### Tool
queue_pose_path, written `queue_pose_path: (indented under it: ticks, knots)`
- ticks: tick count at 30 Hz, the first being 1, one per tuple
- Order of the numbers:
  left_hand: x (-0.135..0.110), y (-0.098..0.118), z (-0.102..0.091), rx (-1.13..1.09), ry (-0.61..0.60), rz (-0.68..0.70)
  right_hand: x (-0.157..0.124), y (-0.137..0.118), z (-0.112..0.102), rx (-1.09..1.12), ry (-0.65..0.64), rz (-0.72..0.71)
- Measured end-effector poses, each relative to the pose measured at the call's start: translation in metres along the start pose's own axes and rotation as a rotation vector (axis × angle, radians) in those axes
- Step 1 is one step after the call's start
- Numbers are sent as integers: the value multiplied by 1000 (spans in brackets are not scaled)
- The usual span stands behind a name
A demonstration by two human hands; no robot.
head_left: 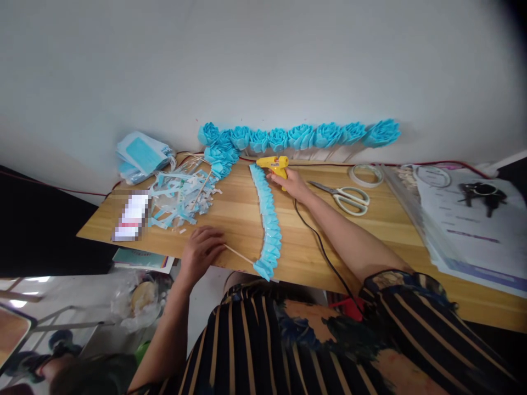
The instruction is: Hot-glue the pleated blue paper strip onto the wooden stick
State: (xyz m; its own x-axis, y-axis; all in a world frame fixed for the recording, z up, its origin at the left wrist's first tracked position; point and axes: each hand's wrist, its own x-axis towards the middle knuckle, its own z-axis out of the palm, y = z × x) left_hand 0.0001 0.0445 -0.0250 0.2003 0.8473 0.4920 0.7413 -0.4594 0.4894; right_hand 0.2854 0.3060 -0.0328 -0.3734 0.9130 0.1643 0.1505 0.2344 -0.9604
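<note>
yellow glue gun (272, 163): gripped in right hand (293, 185), nozzle pointing left, at far end of light blue strip (269, 215); contact unclear. black cord (319, 238) trailing toward near edge.

strip: overlapping folded pieces, lying across wooden tabletop (234, 211) in shallow curve bulging right. near end bunched around tip of thin pale stick (239, 254).

stick: straight, slanting, other end in fingers of left hand (202, 253).

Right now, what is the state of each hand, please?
Left hand: closed, holding a thin stick.
Right hand: closed, holding the yellow glue gun.
</note>
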Motion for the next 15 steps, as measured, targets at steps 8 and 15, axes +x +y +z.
queue_pose_path:
  ticks: [8,15]
  knots:
    - [0,-1,0,6,4,10,2,1,1,-60,22,-11]
    - [-1,-1,0,19,-1,-1,1,-3,0,-147,52,-14]
